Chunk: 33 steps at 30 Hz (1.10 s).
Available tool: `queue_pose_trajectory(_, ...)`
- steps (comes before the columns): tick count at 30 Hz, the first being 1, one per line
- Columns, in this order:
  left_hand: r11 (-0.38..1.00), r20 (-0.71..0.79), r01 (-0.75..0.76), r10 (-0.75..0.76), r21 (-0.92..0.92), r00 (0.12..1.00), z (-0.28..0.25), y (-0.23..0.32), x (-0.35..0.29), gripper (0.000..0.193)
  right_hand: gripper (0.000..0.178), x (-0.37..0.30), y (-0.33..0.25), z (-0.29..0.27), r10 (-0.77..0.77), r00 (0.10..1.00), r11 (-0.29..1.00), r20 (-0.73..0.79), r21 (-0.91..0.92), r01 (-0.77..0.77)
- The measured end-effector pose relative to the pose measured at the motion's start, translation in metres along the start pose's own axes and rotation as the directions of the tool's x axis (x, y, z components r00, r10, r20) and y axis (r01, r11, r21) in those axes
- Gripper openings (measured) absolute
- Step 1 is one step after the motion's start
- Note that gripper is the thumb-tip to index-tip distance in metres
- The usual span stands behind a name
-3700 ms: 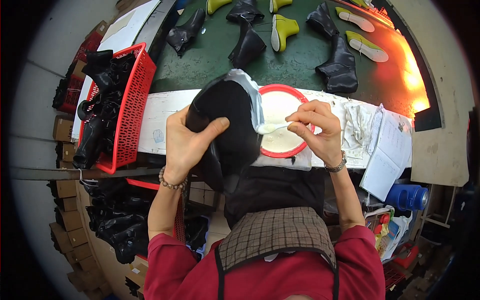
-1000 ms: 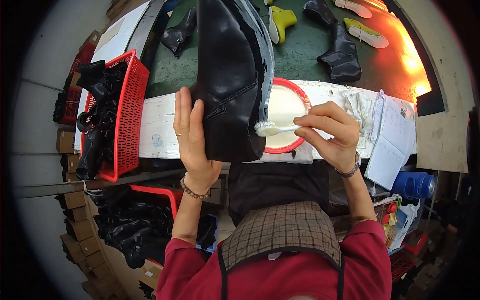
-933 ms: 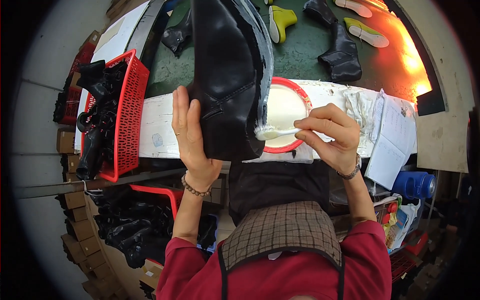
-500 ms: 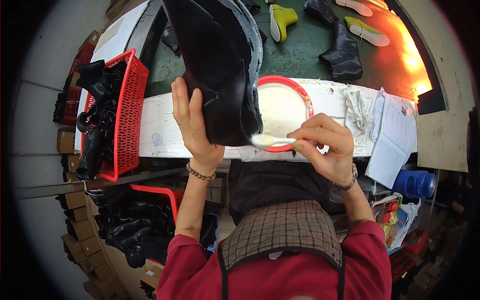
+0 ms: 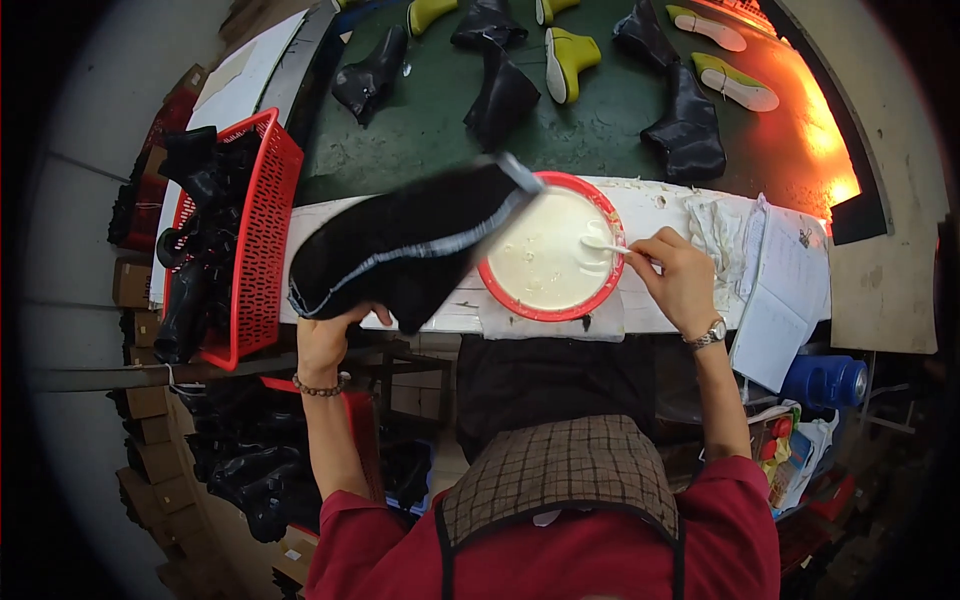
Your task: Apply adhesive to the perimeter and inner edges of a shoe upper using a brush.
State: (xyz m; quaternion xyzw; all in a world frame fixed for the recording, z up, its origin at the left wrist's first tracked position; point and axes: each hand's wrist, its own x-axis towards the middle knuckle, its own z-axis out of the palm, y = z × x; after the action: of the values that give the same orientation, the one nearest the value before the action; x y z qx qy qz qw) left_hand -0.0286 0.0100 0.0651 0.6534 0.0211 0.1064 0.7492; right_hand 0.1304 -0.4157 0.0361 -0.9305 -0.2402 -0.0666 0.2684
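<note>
My left hand (image 5: 328,340) grips a black boot upper (image 5: 405,250) from below, holding it sideways over the white workbench (image 5: 660,205), its toe end reaching over the rim of a red bowl (image 5: 598,297). The bowl holds white glue. My right hand (image 5: 680,280) holds a small white brush (image 5: 603,243) whose tip dips into the glue at the bowl's right side.
A red basket (image 5: 262,230) full of black boot uppers stands at the left. Behind the bench a green belt (image 5: 420,140) carries black boots and yellow-green lasts. White rags (image 5: 715,225) and papers (image 5: 790,290) lie at the right. A blue container (image 5: 825,380) sits below.
The boot upper was held upright against the brush; now my left hand has swung it down and leftward, lying sideways. My right hand moved the brush into the glue bowl.
</note>
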Motion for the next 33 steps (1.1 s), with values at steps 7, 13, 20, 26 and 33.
queue_pose_trajectory(7,0.877,0.095,0.436,-0.425,-0.201,0.900,0.003,-0.007,0.005,0.056,0.019,0.030,-0.032,-0.040,-0.160,0.954,0.866,-0.252,0.429,0.258)
queue_pose_trajectory(13,0.811,0.204,0.362,-0.301,-0.459,0.932,0.005,-0.036,0.003,0.065,0.022,0.055,-0.057,-0.045,-0.445,0.861,0.733,-0.246,0.452,0.508)
queue_pose_trajectory(20,0.773,0.061,0.129,-0.116,-0.621,0.991,-0.054,-0.093,-0.009,0.060,0.020,0.026,-0.029,-0.031,-0.332,0.919,0.764,-0.212,0.511,0.394)
queue_pose_trajectory(26,0.810,0.005,0.188,-0.223,-0.556,0.975,-0.075,-0.106,-0.014,0.057,0.018,0.016,-0.021,-0.034,-0.284,0.947,0.787,-0.149,0.527,0.319)
queue_pose_trajectory(33,0.638,0.381,0.410,-0.193,-0.652,0.904,0.016,-0.027,0.015,0.067,0.016,0.050,-0.042,-0.035,-0.393,0.904,0.755,-0.168,0.502,0.422)
